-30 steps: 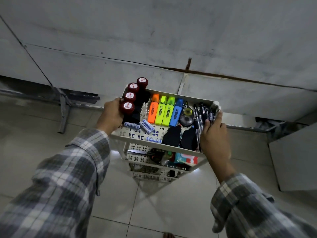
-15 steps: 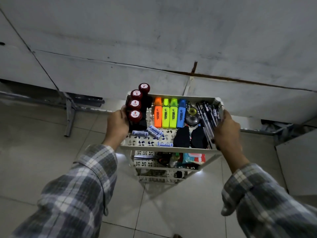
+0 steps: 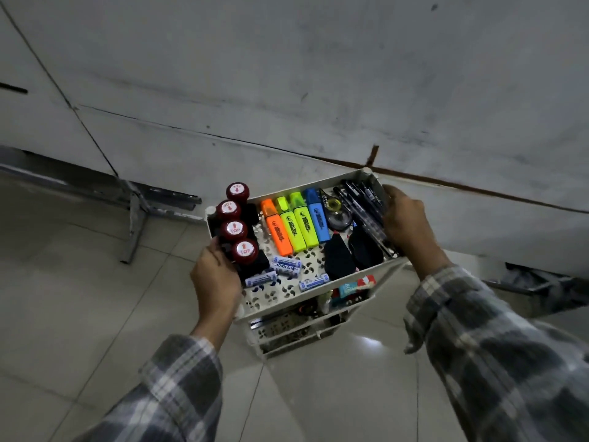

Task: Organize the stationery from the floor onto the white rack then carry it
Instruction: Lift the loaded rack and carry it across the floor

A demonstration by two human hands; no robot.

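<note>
Two hands are clamped onto the white rack point(image 3: 318, 309), one per side, and the whole thing is held up off the tiled floor point(image 3: 95, 314), tilted so its far right corner sits higher. The left hand point(image 3: 216, 279) is wrapped around the rim at about 9 o'clock, fingers curled over the edge right beside the stamps. The right hand point(image 3: 406, 221) is closed on the rim at about 3 o'clock, touching the pens.

The top tray is pretty packed. Four round red-capped stamps point(image 3: 237, 229) marked "TOP" are lined up along the left side. Four highlighters point(image 3: 294, 223), orange, yellow, green and blue, are laid side by side in the middle. A tape dispenser point(image 3: 338, 213) is seen just right of the blue one, and a bunch of black pens point(image 3: 363, 205) is stacked against the right wall. Two dark rounded items point(image 3: 350, 253) are parked toward 5 o'clock; what they are can't be made out. Three small batteries point(image 3: 287, 266) are scattered along the near edge.

Lower tiers are visible underneath with more stuff, including a red and teal packet point(image 3: 355, 286). A grey wall point(image 3: 318, 74) is seen behind at 12 o'clock.
</note>
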